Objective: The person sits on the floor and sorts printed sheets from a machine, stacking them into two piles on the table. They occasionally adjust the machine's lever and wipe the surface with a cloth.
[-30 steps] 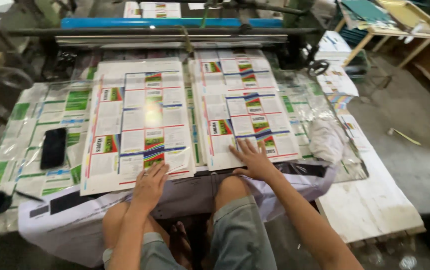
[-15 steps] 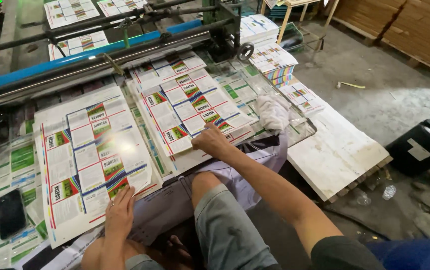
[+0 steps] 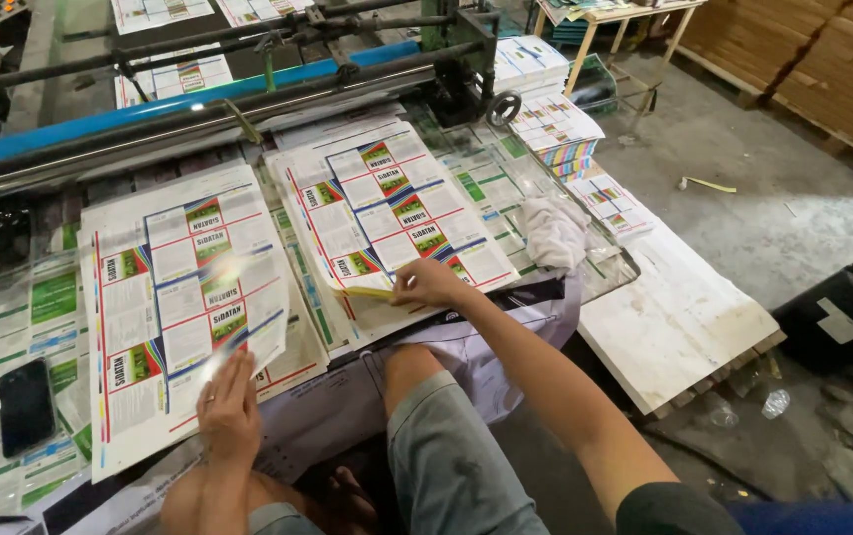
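Pinching a sheet corner right of the phone [image 3: 26,406], the right hand [image 3: 424,283] could crease it; left hand [image 3: 229,408] lies flat, fingers apart, on the left stack [image 3: 173,297].

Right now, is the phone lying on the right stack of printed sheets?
No, the phone lies far left, beside the left stack.

Roller bar [image 3: 198,99] blocks far side; white rag [image 3: 553,230] right; phone [image 3: 26,404] left; between stacks open.

Worktable [image 3: 674,327] carries printed sheets [image 3: 183,297], a phone [image 3: 26,406], a cloth [image 3: 555,233]
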